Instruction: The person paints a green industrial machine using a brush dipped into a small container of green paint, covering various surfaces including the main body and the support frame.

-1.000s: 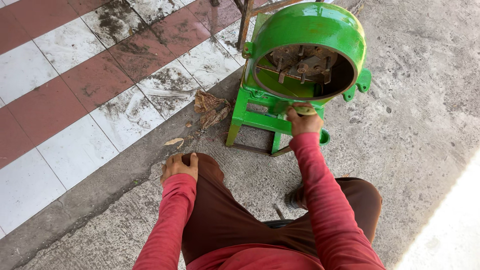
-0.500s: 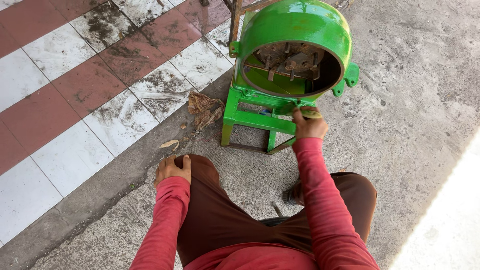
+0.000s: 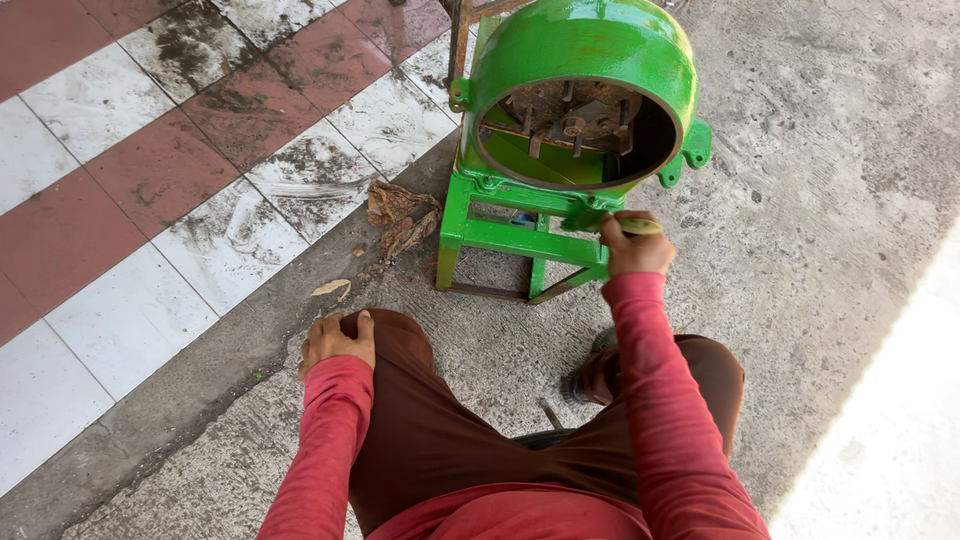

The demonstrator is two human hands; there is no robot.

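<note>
Head view, left to right — red-and-white tiled floor (image 3: 130,210) at the left, dirt-smeared, with a clump of dry brown leaves (image 3: 400,215) at its edge where the grey concrete ground (image 3: 830,200) starts. Left hand (image 3: 338,340) rests palm down on the bent left knee of the brown trousers (image 3: 440,440), fingers curled loosely over the cloth, holding nothing — same spot as a second ago. Centre: green painted round metal drum machine (image 3: 585,50) on a green angle-iron stand (image 3: 520,240), open mouth facing the camera, rusty blades on a shaft (image 3: 575,115) visible inside. Right hand (image 3: 635,250) is closed on a small yellowish-green part (image 3: 635,226) at the drum's lower front edge, just by the stand's top rail; which part exactly I cannot tell. Change from the earlier frames — the machine sits larger and higher in view, so the head has leaned in closer, while the right hand keeps its grip at the same place on the frame. Judgement: the work at that lower fitting is still under way, no release yet.
</note>
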